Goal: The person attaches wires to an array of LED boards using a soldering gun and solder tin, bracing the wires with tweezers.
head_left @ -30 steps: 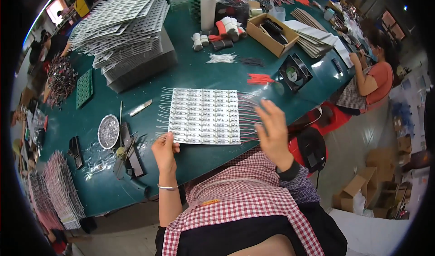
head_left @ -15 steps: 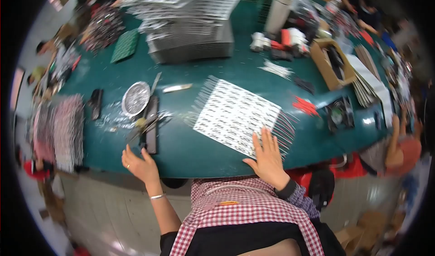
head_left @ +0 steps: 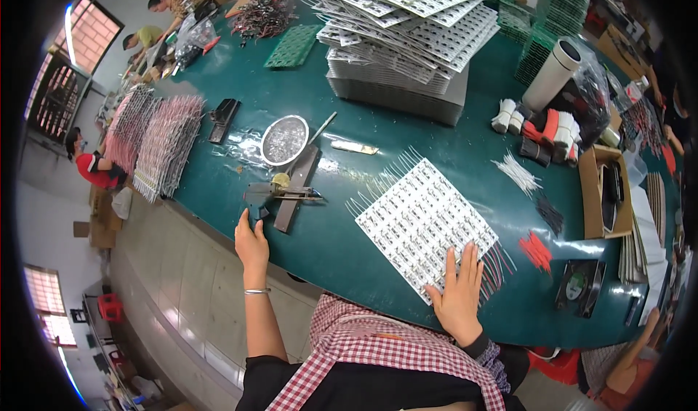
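Since before, our left hand [head_left: 252, 244] left the panel [head_left: 425, 229], reaching open toward the tool [head_left: 280, 191] at ten o'clock. Our right hand [head_left: 458, 294] presses flat on the panel, gripping nothing; we judge grasping the tool comes next.

Panel [head_left: 425, 236] on table [head_left: 349, 265], dish [head_left: 284, 140] left, stack [head_left: 407, 40] behind

The table [head_left: 363, 258] top is glossy dark-green, the round dish [head_left: 284, 140] shiny metal, the box [head_left: 590, 193] matt brown cardboard.

My right hand [head_left: 459, 294] hides the panel [head_left: 425, 225] near corner; components too small to ID. Left hand [head_left: 252, 242] fingertips hidden at tool [head_left: 280, 193].
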`<state>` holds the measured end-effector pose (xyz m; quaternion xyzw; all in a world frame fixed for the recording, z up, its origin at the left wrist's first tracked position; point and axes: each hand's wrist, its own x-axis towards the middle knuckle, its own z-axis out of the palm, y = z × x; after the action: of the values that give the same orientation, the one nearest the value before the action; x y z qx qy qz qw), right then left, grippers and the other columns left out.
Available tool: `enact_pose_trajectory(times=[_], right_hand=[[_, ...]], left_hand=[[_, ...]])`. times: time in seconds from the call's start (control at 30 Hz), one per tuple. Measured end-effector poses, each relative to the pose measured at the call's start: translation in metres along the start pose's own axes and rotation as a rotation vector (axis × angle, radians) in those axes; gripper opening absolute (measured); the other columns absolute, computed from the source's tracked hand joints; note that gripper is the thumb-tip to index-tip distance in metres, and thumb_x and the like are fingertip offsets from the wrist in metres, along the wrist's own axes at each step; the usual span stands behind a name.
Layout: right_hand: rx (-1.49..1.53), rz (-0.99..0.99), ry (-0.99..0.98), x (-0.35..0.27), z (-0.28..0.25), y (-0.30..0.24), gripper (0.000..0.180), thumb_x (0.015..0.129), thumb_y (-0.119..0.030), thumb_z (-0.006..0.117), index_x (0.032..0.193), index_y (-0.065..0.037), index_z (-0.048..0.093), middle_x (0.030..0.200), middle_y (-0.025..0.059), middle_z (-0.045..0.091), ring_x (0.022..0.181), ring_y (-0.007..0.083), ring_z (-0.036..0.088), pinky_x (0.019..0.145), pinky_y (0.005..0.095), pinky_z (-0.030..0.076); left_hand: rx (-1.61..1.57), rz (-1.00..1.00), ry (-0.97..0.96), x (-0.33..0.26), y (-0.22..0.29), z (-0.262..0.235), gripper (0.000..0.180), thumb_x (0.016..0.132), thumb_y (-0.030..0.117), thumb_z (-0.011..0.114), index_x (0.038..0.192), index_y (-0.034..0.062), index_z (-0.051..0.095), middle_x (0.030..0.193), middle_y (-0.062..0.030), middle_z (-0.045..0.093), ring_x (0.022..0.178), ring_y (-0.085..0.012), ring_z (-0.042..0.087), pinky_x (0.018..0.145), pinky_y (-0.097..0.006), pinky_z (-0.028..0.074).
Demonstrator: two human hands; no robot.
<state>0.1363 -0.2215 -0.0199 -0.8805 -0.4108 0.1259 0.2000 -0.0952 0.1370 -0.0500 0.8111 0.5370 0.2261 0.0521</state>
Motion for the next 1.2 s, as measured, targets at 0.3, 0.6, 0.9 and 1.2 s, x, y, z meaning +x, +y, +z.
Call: enact_pose_trajectory(times=[0.3,0.6,0.9,1.2], right_hand=[[0.267,-0.607,-0.026,0.155,-0.083,-0.038,0.046,0.087,-0.003,0.06,0.132,0.0,0.051,0.139,0.0209,0.049,0.13,0.0372,0.045,0.108,0.0424,0.037],[0.069,-0.916,0.198,0.368,0.089,-0.139,0.037,0.081,-0.001,0.055,0.118,-0.004,0.056,0.103,0.0144,0.064,0.103,0.0311,0.061,0.09,0.0446,0.047],[-0.12,-0.993,0.093,0.376,0.071,-0.118,0.011,0.081,-0.005,0.054,0.092,-0.005,0.057,0.09,0.0116,0.055,0.093,0.0288,0.056,0.077,0.0411,0.047],[-0.656,-0.901,0.436,0.309,-0.038,-0.131,0.003,0.073,-0.013,0.062,0.075,-0.011,0.064,0.086,0.0039,0.054,0.088,0.0193,0.054,0.067,0.0319,0.043]], left_hand=[[-0.045,-0.054,0.043,-0.008,-0.006,0.004,0.042,0.09,0.01,0.061,0.131,0.0001,0.052,0.116,-0.0211,0.062,0.106,-0.0383,0.057,0.092,-0.043,0.046],[-0.085,-0.025,0.117,-0.008,0.004,0.016,0.044,0.087,0.001,0.062,0.129,-0.0035,0.052,0.111,-0.0213,0.061,0.103,-0.0377,0.057,0.091,-0.043,0.045],[-0.042,-0.024,0.109,-0.004,0.004,0.02,0.045,0.088,0.003,0.061,0.131,-0.003,0.05,0.117,-0.0178,0.06,0.107,-0.034,0.055,0.092,-0.042,0.043],[0.025,-0.012,0.098,-0.007,-0.002,0.025,0.046,0.089,0.007,0.062,0.132,-0.0011,0.049,0.122,-0.0153,0.059,0.109,-0.0328,0.055,0.09,-0.042,0.043]])
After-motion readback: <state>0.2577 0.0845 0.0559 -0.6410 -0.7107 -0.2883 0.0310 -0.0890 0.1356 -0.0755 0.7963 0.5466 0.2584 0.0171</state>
